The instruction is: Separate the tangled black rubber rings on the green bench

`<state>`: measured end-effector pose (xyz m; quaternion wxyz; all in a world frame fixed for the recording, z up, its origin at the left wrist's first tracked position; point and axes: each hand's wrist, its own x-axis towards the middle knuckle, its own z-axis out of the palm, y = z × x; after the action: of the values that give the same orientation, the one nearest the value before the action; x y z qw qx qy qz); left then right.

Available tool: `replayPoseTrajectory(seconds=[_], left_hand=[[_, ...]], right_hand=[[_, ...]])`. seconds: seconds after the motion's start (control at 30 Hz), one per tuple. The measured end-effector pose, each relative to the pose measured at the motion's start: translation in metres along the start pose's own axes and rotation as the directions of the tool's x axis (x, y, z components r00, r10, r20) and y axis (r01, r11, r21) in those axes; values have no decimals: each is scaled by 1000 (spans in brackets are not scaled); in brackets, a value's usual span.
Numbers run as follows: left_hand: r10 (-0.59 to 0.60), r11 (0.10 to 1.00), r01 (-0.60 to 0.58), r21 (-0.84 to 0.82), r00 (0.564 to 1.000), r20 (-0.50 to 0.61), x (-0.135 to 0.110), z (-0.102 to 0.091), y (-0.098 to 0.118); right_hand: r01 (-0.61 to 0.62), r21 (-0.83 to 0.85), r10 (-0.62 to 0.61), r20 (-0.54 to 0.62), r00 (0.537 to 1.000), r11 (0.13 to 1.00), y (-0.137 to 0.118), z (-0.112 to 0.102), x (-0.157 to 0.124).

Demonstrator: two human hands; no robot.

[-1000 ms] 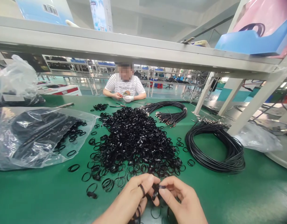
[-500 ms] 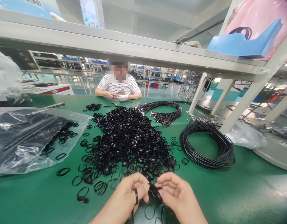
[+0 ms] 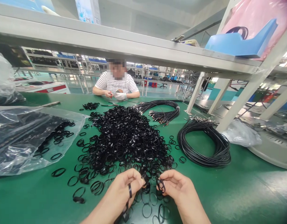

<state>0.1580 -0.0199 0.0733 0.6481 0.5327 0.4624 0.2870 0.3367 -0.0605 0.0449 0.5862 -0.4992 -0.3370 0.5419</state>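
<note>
A big heap of black rubber rings (image 3: 127, 140) lies in the middle of the green table (image 3: 239, 193). My left hand (image 3: 123, 189) is closed at the heap's near edge, pinching black rings, with more rings looped round a finger and hanging below. My right hand (image 3: 175, 186) is closed beside it, pinching a small black ring (image 3: 160, 185) between thumb and fingers. The two hands are a few centimetres apart. Loose rings lie flat on the table under and between them.
A clear plastic bag (image 3: 24, 137) with more rings lies at the left. A coil of black cable (image 3: 206, 146) sits at the right, another bundle (image 3: 162, 112) behind it. A person in a striped shirt (image 3: 115, 85) works across the table. A grey shelf (image 3: 110, 43) spans overhead.
My hands, which met over one bunch of rings, have drawn slightly apart, each keeping rings. The view has shifted a little to the right.
</note>
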Motion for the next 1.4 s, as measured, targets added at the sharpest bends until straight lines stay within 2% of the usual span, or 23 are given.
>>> replayPoseTrajectory(seconds=[0.23, 0.37, 0.53, 0.63, 0.73, 0.83, 0.93, 1.0, 1.1, 1.23, 1.3, 1.4], left_hand=[[87, 995, -87, -54, 996, -17, 4, 2, -8], [50, 999, -50, -12, 998, 43, 3, 4, -9], [53, 997, -57, 47, 996, 76, 0, 10, -9], [73, 994, -81, 72, 992, 103, 0, 14, -11], [64, 993, -71, 90, 995, 79, 1, 15, -14], [3, 993, -8, 114, 999, 46, 0, 14, -12], [-53, 996, 53, 72, 999, -4, -1, 10, -7], [-61, 998, 61, 32, 998, -12, -1, 7, -3], [-99, 994, 100, -37, 995, 22, 0, 3, -2], [-93, 980, 98, -174, 995, 37, 3, 0, -7], [-63, 972, 74, -222, 996, 57, 3, 0, -8], [-64, 964, 74, -254, 997, 48, 2, 1, -8]], right_hand=[[22, -14, -23, -35, 999, 1000, -1, 9, -5], [32, -64, -35, -49, 998, 997, -2, 13, -7], [105, -247, -132, -95, 987, 963, 1, 18, -10], [147, -395, -207, -115, 972, 907, 4, 23, -14], [200, -493, -275, -82, 958, 847, 4, 26, -17], [222, -500, -289, -60, 955, 837, 2, 19, -12], [183, -526, -263, -82, 961, 831, 0, 3, -1], [187, -569, -267, -60, 962, 801, 0, -7, 5], [281, -645, -349, 24, 937, 711, 0, -16, 8], [398, -708, -472, 104, 876, 584, -6, -8, -2], [432, -683, -457, 159, 875, 589, -11, 0, -10], [403, -623, -363, 197, 911, 671, -13, 13, -19]])
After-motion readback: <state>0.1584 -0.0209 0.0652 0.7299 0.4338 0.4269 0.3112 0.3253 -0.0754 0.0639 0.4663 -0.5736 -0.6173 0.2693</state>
